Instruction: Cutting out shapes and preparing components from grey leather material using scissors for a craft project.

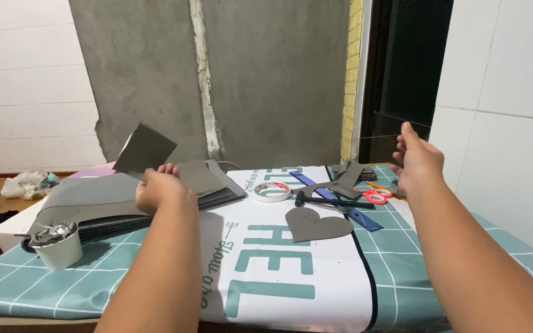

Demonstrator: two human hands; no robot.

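The left hand (163, 188) holds a grey sheet (144, 151) up in a tight grip just above the grey pile (94, 197) on the surface (402, 271), while the right hand (417, 161) pinches a thin thread (380, 136), which looks stretched tight and needs holding steady.

table (402, 271): teal checked cloth, white banner (279, 277), grey sheets (94, 200).

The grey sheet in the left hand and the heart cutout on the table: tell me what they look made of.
Grey sheet: probably thin craft foam or felt, matte, stands stiff and flat in the left hand. Heart cutout: apparently the same grey matte material, clean-cut edges, lying flat.
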